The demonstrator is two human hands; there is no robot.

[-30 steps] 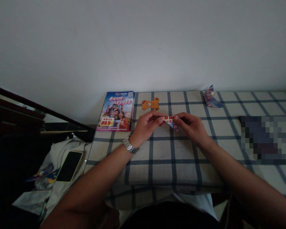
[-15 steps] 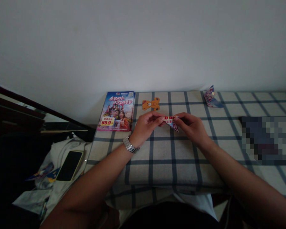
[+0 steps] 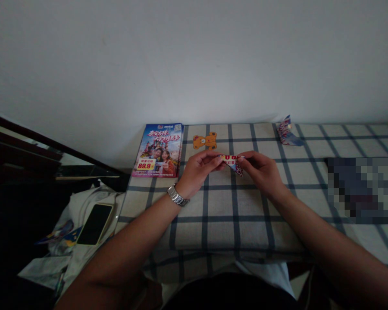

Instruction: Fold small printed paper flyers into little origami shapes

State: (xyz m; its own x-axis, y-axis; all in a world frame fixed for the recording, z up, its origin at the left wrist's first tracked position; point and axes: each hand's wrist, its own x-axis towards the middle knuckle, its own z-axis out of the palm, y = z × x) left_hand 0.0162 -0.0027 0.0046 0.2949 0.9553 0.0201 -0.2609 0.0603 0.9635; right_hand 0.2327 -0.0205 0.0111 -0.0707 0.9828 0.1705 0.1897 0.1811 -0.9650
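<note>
A small folded paper flyer [image 3: 232, 161], printed in red, yellow and blue, is held just above the checked tablecloth [image 3: 220, 206]. My left hand [image 3: 204, 167] pinches its left end between thumb and fingers; a metal watch sits on that wrist. At the right end, my right hand [image 3: 258, 170] grips the paper the same way. Part of the flyer hides behind the fingertips. Left of my hands lies a stack of colourful flyers [image 3: 158, 150] marked 89.9. Beyond my left hand is a flat orange bear picture [image 3: 204, 141].
Near the wall stands another folded flyer [image 3: 288, 132]. A dark, partly pixelated flat object [image 3: 358, 189] lies to the right. Off the table's left side, a phone [image 3: 95, 224] rests on white fabric or bags [image 3: 80, 202] among papers.
The flyer between my hands is tilted slightly differently, and more of its printed face shows. My right hand has shifted a little; both hands keep their pinch.
</note>
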